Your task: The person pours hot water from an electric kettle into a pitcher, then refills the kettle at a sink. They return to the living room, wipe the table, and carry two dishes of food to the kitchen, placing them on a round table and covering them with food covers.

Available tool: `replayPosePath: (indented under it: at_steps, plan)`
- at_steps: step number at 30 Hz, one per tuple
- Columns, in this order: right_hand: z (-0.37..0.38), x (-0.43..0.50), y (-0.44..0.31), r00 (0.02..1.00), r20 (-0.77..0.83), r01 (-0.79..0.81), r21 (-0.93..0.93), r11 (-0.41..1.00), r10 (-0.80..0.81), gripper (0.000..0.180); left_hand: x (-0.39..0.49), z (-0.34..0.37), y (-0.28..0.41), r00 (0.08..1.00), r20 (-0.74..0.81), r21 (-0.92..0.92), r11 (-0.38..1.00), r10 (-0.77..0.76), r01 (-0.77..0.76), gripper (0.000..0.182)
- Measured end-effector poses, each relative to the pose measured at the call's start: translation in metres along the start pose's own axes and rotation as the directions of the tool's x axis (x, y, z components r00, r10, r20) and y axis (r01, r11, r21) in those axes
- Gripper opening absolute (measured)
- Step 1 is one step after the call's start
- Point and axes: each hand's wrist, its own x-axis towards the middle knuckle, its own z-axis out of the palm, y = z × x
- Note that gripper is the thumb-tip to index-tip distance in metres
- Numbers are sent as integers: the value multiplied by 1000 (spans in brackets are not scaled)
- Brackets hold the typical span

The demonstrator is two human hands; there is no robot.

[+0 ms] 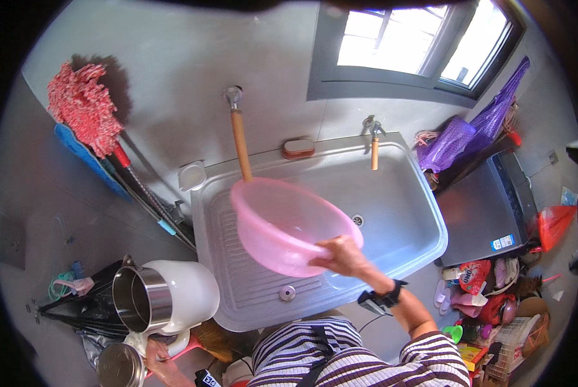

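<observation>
My right hand (339,256) grips the near rim of a pink translucent plastic basin (276,249). The basin is tilted over the ribbed washboard side of a grey stone-look laundry sink (366,193). At lower left, my left hand (158,360) holds a white electric kettle (192,295) beside its handle and lid hinge. Its metal lid (120,365) hangs swung back, and the kettle leans so that the steel mouth faces left. An orange hose (240,145) runs from a wall tap down behind the basin's far rim. Whether it reaches inside is unclear.
A second tap (373,126) with a short hose overhangs the sink near its drain (357,221). A soap dish (298,149) sits on the back ledge. Mops (83,109) lean at left; a dark-lidded appliance (482,208) stands right, above floor clutter including a basket (511,346).
</observation>
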Motion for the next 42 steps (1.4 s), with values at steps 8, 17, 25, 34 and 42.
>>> replayPosePath:
  at_steps: [8,17,25,34,42]
  plan:
    - [-110,-79,61,844,-108,-348,635,690,525,22,5,4,-14,999,-29,0,1000,20,-20,25]
    - [-67,-88,128,817,-284,-400,345,849,501,22,-8,55,-1,998,64,75,997,-28,23,37]
    - [49,-83,170,907,-304,-396,-379,836,292,14,-15,49,6,996,66,70,996,-56,51,36]
    - [100,-93,213,892,-78,-430,-446,785,444,29,-28,56,18,995,-2,86,991,-99,99,35]
    - [82,-66,131,956,-84,-294,-256,921,282,53,-23,60,11,984,51,16,985,-173,173,29]
